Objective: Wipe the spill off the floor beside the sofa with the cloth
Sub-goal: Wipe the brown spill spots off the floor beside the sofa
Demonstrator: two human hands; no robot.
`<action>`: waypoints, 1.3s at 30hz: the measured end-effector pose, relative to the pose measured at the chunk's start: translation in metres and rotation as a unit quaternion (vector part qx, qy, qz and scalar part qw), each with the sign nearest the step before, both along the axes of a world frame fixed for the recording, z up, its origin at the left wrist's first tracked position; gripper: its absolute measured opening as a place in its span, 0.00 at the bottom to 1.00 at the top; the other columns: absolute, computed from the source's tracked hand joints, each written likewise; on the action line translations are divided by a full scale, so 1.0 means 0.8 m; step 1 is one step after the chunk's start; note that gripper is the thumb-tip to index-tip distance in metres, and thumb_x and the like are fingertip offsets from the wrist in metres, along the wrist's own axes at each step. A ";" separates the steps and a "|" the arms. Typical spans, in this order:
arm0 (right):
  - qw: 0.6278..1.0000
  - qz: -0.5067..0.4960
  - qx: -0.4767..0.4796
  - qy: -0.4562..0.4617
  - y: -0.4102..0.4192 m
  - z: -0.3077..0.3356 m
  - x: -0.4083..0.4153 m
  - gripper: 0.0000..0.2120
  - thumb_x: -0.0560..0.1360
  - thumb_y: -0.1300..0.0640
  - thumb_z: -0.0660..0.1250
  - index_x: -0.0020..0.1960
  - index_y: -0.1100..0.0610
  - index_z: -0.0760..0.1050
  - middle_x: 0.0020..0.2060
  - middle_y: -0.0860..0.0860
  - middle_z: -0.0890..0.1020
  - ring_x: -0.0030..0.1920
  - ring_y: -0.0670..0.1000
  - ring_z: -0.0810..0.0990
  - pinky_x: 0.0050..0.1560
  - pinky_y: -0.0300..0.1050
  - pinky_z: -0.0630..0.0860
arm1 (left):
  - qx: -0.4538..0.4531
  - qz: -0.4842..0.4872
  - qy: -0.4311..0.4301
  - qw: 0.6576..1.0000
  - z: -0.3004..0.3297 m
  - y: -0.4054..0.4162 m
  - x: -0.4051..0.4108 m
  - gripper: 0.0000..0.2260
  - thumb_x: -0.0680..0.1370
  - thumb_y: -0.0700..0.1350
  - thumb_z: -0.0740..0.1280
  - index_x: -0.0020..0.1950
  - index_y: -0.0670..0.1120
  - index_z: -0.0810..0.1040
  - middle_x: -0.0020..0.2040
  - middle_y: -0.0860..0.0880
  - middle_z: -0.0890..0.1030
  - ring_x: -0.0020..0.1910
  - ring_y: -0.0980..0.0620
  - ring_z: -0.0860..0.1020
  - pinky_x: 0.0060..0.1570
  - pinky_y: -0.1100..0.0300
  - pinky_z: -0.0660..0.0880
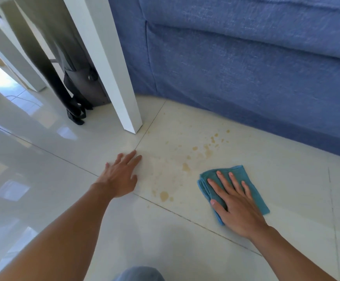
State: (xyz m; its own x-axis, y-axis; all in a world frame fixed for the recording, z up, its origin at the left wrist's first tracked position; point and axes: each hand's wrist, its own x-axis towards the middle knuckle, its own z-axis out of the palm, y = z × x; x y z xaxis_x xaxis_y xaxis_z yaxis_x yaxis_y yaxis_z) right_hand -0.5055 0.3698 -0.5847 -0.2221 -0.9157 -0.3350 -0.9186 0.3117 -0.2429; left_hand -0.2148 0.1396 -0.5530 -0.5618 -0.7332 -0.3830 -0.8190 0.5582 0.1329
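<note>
Right hand (236,205) flat, fingers spread wide, palm pressed down on the folded teal cloth (252,191); not gripping it, just pinning it to the floor (286,179). Cloth edges stick out ahead of the fingertips and on both sides of the hand. Left hand (120,177) also open and flat, fingers loosely spread, resting on the tile, holding nothing. Spill (185,159) lies between the two hands: tan droplets and smears scattered on the pale tile, thickest just ahead and left of the right hand, one bigger blob close to the left hand's thumb side. Cloth sits just beside the nearest drops, not on the main patch. Blue sofa (246,67) runs beyond the right hand, past the spill. White leg (112,67) stands beyond the left hand's fingertips, near them. A knee in blue fabric (138,273) shows low between the forearms.
</note>
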 end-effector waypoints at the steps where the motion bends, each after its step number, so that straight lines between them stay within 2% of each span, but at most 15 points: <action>1: 1.000 -0.024 0.000 0.007 -0.005 -0.002 -0.002 0.32 0.75 0.31 0.35 0.79 0.33 0.38 0.79 0.37 0.34 0.77 0.43 0.26 0.77 0.51 0.28 | -0.006 -0.007 0.004 1.000 -0.001 -0.008 0.001 0.32 0.80 0.54 0.61 0.81 0.56 0.51 0.82 0.54 0.48 0.80 0.45 0.51 0.70 0.36 0.65; 5: 0.991 -0.120 0.015 0.064 -0.045 -0.005 -0.034 0.32 0.78 0.31 0.39 0.79 0.36 0.34 0.79 0.39 0.33 0.80 0.49 0.31 0.77 0.61 0.31 | 0.007 -0.034 0.013 0.999 0.000 -0.036 -0.005 0.36 0.77 0.60 0.66 0.80 0.58 0.52 0.81 0.56 0.50 0.79 0.51 0.52 0.67 0.44 0.71; 9: 0.986 -0.162 0.025 0.032 -0.116 -0.003 -0.058 0.31 0.81 0.34 0.44 0.80 0.36 0.37 0.81 0.41 0.35 0.80 0.52 0.33 0.76 0.65 0.32 | 0.037 -0.046 -0.003 0.998 0.006 -0.048 -0.017 0.41 0.74 0.62 0.70 0.81 0.58 0.51 0.82 0.56 0.49 0.79 0.49 0.52 0.72 0.48 0.66; 11: 0.989 -0.143 0.017 0.021 -0.141 -0.001 -0.038 0.31 0.81 0.36 0.46 0.81 0.37 0.40 0.81 0.41 0.37 0.80 0.53 0.33 0.75 0.64 0.30 | 0.044 -0.031 0.005 0.999 0.007 -0.048 -0.019 0.42 0.73 0.61 0.72 0.81 0.58 0.53 0.81 0.55 0.50 0.78 0.50 0.53 0.72 0.49 0.65; 14: 0.998 -0.063 -0.020 -0.012 -0.125 0.000 -0.013 0.27 0.83 0.41 0.46 0.81 0.36 0.45 0.81 0.38 0.41 0.81 0.49 0.35 0.77 0.56 0.30 | 0.067 -0.016 0.007 0.998 0.008 -0.048 -0.020 0.42 0.73 0.59 0.73 0.80 0.58 0.54 0.81 0.56 0.50 0.79 0.49 0.51 0.74 0.47 0.64; 17: 0.995 -0.087 -0.046 -0.026 -0.101 0.001 -0.051 0.29 0.80 0.38 0.37 0.80 0.39 0.44 0.79 0.36 0.41 0.81 0.45 0.38 0.79 0.49 0.34 | 0.073 -0.012 0.015 0.997 0.007 -0.052 -0.019 0.42 0.72 0.59 0.74 0.80 0.59 0.55 0.81 0.57 0.52 0.79 0.49 0.51 0.74 0.48 0.63; 19: 0.990 -0.136 -0.031 -0.004 -0.108 -0.002 -0.078 0.29 0.81 0.38 0.36 0.81 0.41 0.43 0.80 0.39 0.40 0.81 0.45 0.37 0.79 0.51 0.35 | 0.079 -0.004 0.018 0.997 0.003 -0.054 -0.018 0.42 0.72 0.60 0.74 0.80 0.60 0.54 0.81 0.58 0.51 0.79 0.49 0.50 0.74 0.46 0.63; 23: 0.978 -0.209 -0.012 0.024 -0.156 -0.004 -0.104 0.25 0.84 0.43 0.42 0.82 0.39 0.46 0.82 0.43 0.41 0.81 0.52 0.37 0.78 0.58 0.34 | 0.116 0.013 -0.009 0.993 -0.011 -0.052 -0.018 0.41 0.75 0.59 0.71 0.80 0.63 0.47 0.79 0.63 0.38 0.80 0.47 0.40 0.71 0.32 0.57; 29: 0.974 -0.223 -0.034 0.029 -0.241 0.000 -0.103 0.26 0.84 0.44 0.46 0.81 0.39 0.50 0.83 0.45 0.47 0.82 0.55 0.41 0.79 0.59 0.36 | 0.126 -0.001 -0.021 0.992 -0.011 -0.061 -0.022 0.43 0.74 0.62 0.70 0.80 0.64 0.45 0.75 0.65 0.35 0.80 0.45 0.40 0.73 0.35 0.60; 33: 0.995 -0.074 -0.069 -0.018 -0.231 -0.007 -0.014 0.25 0.84 0.45 0.50 0.80 0.39 0.57 0.82 0.42 0.50 0.82 0.52 0.42 0.79 0.55 0.36 | 0.139 0.013 -0.036 0.990 -0.004 -0.056 -0.023 0.43 0.74 0.61 0.72 0.79 0.64 0.46 0.79 0.64 0.38 0.80 0.45 0.40 0.73 0.33 0.59; 35: 0.996 -0.036 -0.075 -0.021 -0.197 -0.010 0.001 0.25 0.82 0.42 0.50 0.79 0.37 0.58 0.81 0.39 0.51 0.82 0.49 0.41 0.79 0.53 0.35 | 0.129 0.005 -0.040 0.991 -0.003 -0.057 -0.022 0.43 0.74 0.62 0.71 0.79 0.64 0.45 0.79 0.63 0.38 0.80 0.45 0.41 0.73 0.35 0.60; 37: 0.995 -0.068 -0.072 0.001 -0.174 -0.010 -0.019 0.26 0.81 0.39 0.49 0.79 0.36 0.57 0.81 0.39 0.52 0.82 0.49 0.42 0.79 0.56 0.36 | 0.125 0.002 -0.043 0.991 0.000 -0.055 -0.021 0.43 0.74 0.63 0.70 0.79 0.64 0.44 0.79 0.63 0.38 0.80 0.46 0.41 0.73 0.36 0.61; 39: 0.988 -0.142 -0.050 0.029 -0.169 -0.009 -0.049 0.25 0.82 0.39 0.49 0.79 0.35 0.55 0.82 0.40 0.50 0.82 0.51 0.43 0.78 0.62 0.36 | 0.126 -0.001 -0.046 0.991 0.001 -0.054 -0.020 0.42 0.75 0.63 0.69 0.79 0.64 0.44 0.79 0.63 0.38 0.80 0.46 0.41 0.73 0.37 0.61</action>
